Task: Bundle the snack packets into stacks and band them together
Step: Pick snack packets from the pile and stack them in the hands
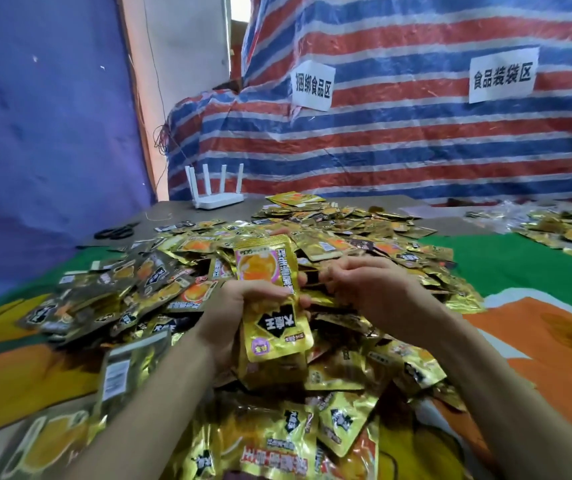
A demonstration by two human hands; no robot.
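**Stack in your left hand, loose packets to its right**

Your left hand (pixel 230 301) is closed round the stack (pixel 266 268) at its middle, coming in from the stack's left, with fingertips showing at its right edge. You hold the stack raised over the pile (pixel 364 233). Its long axis runs away from you, and the printed faces are turned up toward you. The packets in it are not squared: the near one sits lower along that axis than the one behind it.

Your right hand (pixel 371 289) is just right of the stack, knuckles up. Its fingers (pixel 329 271) are curled down into the pile close to the stack's right edge. You cannot tell from here whether they have pinched a packet or only rest among them, because the tips are buried in foil.

The coming move turns on that short gap. The loose packets lie right of the stack and under your right hand, so that hand is the nearer one for the pick. Anything it lifts probably needs only a small carry leftward, turned so its long side lines up with the stack's axis before your left fingers take it in. The foil looks slick, so expect sliding, and tap the ends level before adding more.

No band shows near the stack, and scissors (pixel 118 232) lie well beyond it to the left
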